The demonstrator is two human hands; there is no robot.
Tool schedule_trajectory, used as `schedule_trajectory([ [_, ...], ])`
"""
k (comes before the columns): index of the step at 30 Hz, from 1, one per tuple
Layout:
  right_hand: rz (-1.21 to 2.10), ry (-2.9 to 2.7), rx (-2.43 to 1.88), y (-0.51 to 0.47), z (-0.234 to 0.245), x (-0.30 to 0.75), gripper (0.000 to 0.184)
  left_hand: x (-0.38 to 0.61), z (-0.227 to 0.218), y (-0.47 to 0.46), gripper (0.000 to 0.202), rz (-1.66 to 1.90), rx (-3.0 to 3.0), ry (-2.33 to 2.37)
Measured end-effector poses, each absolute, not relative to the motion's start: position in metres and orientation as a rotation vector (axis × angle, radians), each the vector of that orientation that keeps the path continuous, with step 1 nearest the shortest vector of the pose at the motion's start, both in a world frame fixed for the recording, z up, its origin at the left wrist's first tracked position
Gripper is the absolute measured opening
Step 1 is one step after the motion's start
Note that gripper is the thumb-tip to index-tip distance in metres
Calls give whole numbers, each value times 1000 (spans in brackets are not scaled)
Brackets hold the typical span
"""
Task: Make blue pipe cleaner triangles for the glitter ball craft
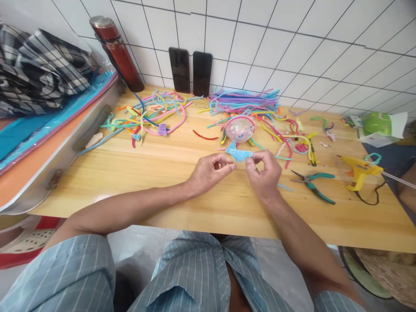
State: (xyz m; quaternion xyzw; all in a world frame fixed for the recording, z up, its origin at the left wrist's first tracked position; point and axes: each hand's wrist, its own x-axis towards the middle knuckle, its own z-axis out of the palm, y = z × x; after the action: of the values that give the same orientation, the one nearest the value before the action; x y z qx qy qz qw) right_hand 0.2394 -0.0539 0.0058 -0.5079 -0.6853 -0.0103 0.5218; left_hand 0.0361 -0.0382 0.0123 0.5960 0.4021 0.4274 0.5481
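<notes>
nearest is the wearer's striped shirt (198,281), against the front edge of the wooden table (156,169). over the table, the right hand (266,173) pinches a light blue ribbed piece (239,154) between thumb and forefinger. the left hand (211,173) is just beside it, thumb and fingers curled close together; i cannot tell whether they grip anything. the blue piece is in front of the wearer, its long axis running roughly left to right, with one end in the right hand's pinch and a short arm at the other end pointing away toward a clear round dish (242,138).

to the right lie pliers (307,179), tips pointing left, and a yellow glue gun (359,171), nozzle also left. on the left, a big box (69,160) bears a blue sheet (81,93) and a plaid cloth (48,65).

the dish, pink at the rim, shows small specks, too tiny to name. loose fuzzy sticks (169,112) spread to both sides, a thick bundle (243,102) behind. farthest, a capped red flask (120,56), contents hidden, and two phones (179,69) stand by the tiled wall (260,47).
</notes>
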Motion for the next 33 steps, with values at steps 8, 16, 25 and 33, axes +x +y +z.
schedule_trajectory([
  [8, -106, -1693, -1194, -55, 6, 236, 16, 63, 12, -39, 27, 1139, 1480, 998],
  [16, -111, -1669, -1135, -47, 3, 239, 16, 41, 22, -37, 18, 1219, 1433, 1063],
  [25, 319, -1585, -1161, -44, 11, 236, 12, -96, 54, -15, 34, 1285, 1926, 1548],
  [33, 653, -1600, -1177, -51, 15, 227, 26, 10, 52, -32, 43, 918, 1685, 874],
])
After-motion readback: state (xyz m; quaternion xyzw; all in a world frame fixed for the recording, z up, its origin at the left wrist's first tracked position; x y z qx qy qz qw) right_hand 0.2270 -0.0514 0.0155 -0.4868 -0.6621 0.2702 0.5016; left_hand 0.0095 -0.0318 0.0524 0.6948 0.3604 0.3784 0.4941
